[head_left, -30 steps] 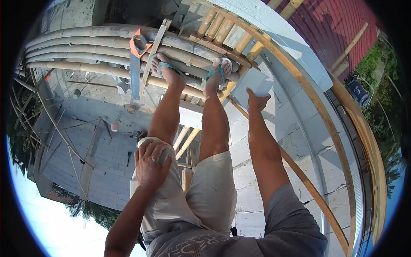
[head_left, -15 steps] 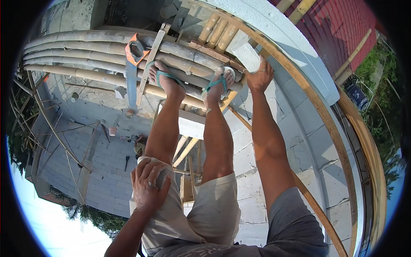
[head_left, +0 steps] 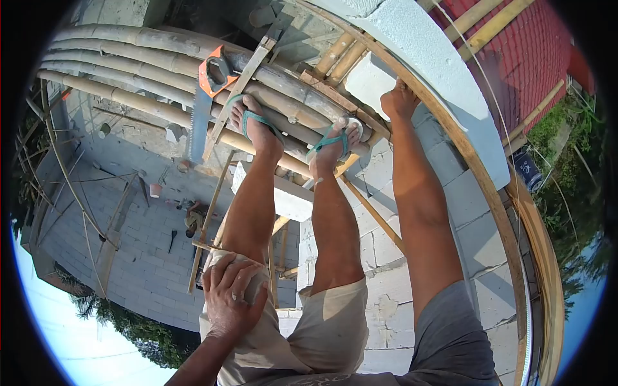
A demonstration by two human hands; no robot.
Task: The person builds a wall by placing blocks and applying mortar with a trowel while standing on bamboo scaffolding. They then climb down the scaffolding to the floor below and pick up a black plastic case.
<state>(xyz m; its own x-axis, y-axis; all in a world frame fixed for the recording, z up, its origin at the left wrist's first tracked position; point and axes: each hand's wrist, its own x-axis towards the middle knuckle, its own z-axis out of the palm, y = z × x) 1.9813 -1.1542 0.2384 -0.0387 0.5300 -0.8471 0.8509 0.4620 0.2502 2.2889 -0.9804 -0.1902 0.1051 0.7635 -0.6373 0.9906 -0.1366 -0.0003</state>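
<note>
My left hand point(head_left: 235, 293) lies on my left knee over the beige shorts point(head_left: 328, 321), its fingers slightly spread and holding nothing. At the upper right, my right hand point(head_left: 399, 103) is closed against the right end of a white block point(head_left: 371, 83); some fingertips are hidden. That block sits beside a curved wooden board point(head_left: 450, 128), near short bamboo pieces. My feet, in green flip-flops point(head_left: 261, 122), stand on bamboo poles point(head_left: 129, 48). Left of them, a handsaw point(head_left: 201, 122) with an orange and black handle rests across the poles, beside a narrow wooden strip point(head_left: 241, 90).
Far below lies a block-paved floor point(head_left: 141, 251), with a person point(head_left: 193, 219) and a small bucket point(head_left: 155, 190). A pale block wall point(head_left: 386, 289) rises below my right arm. Another white block point(head_left: 283, 193) is under the poles. A red roof point(head_left: 515, 64) lies beyond the white ledge point(head_left: 438, 71).
My right hand has shifted slightly up and right, and its fingers look more curled. The white block's visible face has turned and shows more broadly. The camera view has moved; my left hand stays on the knee.
</note>
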